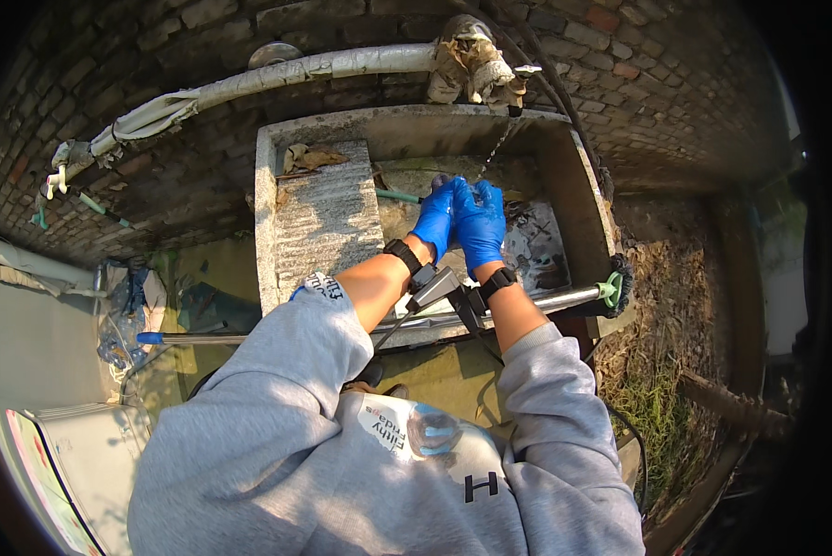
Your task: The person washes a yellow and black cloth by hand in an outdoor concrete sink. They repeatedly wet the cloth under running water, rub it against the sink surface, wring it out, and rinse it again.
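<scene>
My left hand (435, 215) and my right hand (480, 219), both in blue gloves, are pressed together over the basin of a concrete sink (270, 222). Whitish wet marks show on the right glove. A small dark grey thing (441, 182) shows at the left fingertips; whether it is gripped or part of the glove is unclear. My curled fingers hide whatever lies between them. A thin broken stream of water (499, 144) falls from a tap (517, 108) just beyond my hands. Black straps (403, 256) circle both wrists.
A long-handled brush (569, 299) lies across the sink's front edge, its dark bristles at the right. The sink has a ribbed washboard (325, 222) with dry leaves (311, 158). A green hose (398, 197) lies in the basin. A wrapped pipe (304, 69) runs along the brick wall.
</scene>
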A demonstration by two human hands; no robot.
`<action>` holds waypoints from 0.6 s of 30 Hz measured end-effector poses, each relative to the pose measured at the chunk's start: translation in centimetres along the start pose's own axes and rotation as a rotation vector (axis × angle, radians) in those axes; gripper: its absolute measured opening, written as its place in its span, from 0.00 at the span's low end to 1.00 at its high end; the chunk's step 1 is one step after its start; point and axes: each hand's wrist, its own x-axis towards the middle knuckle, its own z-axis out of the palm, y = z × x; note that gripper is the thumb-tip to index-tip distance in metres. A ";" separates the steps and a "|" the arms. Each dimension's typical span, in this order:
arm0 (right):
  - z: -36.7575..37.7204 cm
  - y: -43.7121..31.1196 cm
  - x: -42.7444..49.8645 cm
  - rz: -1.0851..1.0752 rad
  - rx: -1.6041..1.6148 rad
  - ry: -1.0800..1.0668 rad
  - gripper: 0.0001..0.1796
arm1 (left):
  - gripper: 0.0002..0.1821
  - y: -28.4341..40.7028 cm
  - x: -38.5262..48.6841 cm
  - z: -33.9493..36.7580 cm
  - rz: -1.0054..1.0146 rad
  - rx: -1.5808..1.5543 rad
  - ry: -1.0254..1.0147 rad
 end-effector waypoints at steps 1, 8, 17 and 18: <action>0.1 0.0 0.1 0.025 0.018 -0.031 0.21 | 0.15 0.1 0.1 0.0 0.048 0.046 0.021; 0.4 -0.4 1.2 0.236 0.506 -0.129 0.19 | 0.10 1.9 -0.6 1.9 0.095 0.180 0.140; 0.8 1.5 1.5 0.559 0.848 -0.168 0.20 | 0.15 2.8 -0.5 0.8 0.227 0.597 0.024; 0.5 1.6 1.4 0.630 0.879 -0.225 0.22 | 0.14 2.8 -0.6 0.5 0.229 0.641 -0.009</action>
